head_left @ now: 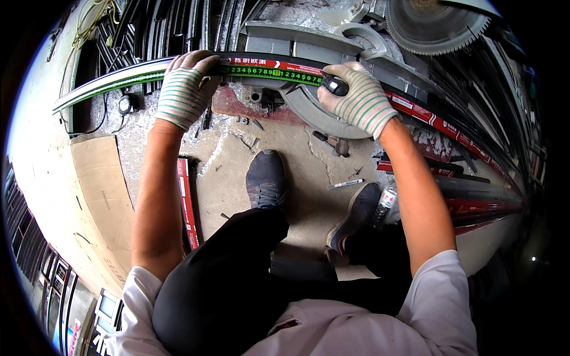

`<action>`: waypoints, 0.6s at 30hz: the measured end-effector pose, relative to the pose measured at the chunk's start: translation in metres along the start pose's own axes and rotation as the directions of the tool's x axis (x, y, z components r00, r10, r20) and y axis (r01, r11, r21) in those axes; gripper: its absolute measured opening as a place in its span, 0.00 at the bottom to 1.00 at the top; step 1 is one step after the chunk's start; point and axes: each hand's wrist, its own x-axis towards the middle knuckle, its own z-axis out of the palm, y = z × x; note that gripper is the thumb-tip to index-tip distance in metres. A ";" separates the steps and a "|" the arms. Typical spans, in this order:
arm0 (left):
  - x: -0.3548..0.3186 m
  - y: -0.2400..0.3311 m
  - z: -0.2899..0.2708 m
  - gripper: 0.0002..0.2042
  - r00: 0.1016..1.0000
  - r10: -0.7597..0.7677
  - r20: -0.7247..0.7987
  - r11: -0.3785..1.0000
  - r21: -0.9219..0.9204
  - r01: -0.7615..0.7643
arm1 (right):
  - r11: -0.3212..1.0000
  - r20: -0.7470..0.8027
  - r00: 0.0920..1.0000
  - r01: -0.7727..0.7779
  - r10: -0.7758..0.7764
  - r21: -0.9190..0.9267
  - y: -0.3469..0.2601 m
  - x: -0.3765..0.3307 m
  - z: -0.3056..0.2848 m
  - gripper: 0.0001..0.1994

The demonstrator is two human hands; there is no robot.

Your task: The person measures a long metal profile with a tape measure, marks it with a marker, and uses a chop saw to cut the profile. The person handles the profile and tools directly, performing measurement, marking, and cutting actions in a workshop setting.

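Tape measure [270, 72] lies stretched along a long dark strip [415, 110], its far ends cut off. Left hand [185, 89] grips tape and strip together. Right hand [356, 98] is closed on the tape's case [335, 86], mostly hidden.

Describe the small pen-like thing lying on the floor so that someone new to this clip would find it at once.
Start at the grey saw table at the top, then drop to the dusty concrete floor below it. Between the two dark shoes lies a marker pen, slim and pale with a dark tip, the only light stick there, just left of the plastic bottle.
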 end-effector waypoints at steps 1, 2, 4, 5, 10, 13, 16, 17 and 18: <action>-0.001 0.001 0.002 0.20 1.000 0.004 0.000 1.000 0.007 -0.004 | 1.000 0.000 1.000 -0.007 0.007 0.000 -0.001 0.000 0.000 0.26; -0.001 0.002 0.002 0.20 1.000 0.004 0.000 1.000 0.012 -0.004 | 1.000 0.000 1.000 -0.012 0.012 0.001 -0.001 0.000 0.000 0.26; -0.001 0.005 0.003 0.21 1.000 0.003 -0.001 1.000 0.023 -0.003 | 1.000 0.001 1.000 -0.012 0.012 -0.014 0.000 -0.001 0.002 0.27; -0.001 0.006 0.004 0.21 1.000 0.010 -0.002 0.999 0.036 -0.010 | 1.000 0.005 1.000 -0.026 0.026 -0.010 -0.002 -0.001 0.002 0.27; -0.002 0.011 0.007 0.23 1.000 0.011 -0.016 0.998 0.070 -0.010 | 0.998 0.019 0.998 -0.055 0.055 0.000 -0.002 -0.001 0.002 0.28; -0.003 0.012 0.009 0.23 1.000 0.003 -0.020 0.998 0.067 -0.002 | 0.999 -0.011 0.999 -0.039 0.039 -0.033 -0.002 -0.002 0.004 0.28; -0.004 0.011 0.010 0.23 1.000 -0.005 -0.012 0.996 0.087 0.006 | 0.999 -0.021 0.999 -0.025 0.024 -0.037 -0.002 -0.002 0.005 0.27; -0.005 0.011 0.010 0.23 1.000 -0.009 -0.008 0.995 0.100 0.009 | 0.999 -0.027 0.999 -0.027 0.026 -0.045 -0.003 -0.002 0.005 0.27; -0.006 0.011 0.010 0.23 1.000 -0.016 -0.004 0.993 0.114 0.017 | 0.998 -0.033 0.999 -0.030 0.028 -0.053 -0.003 -0.002 0.006 0.27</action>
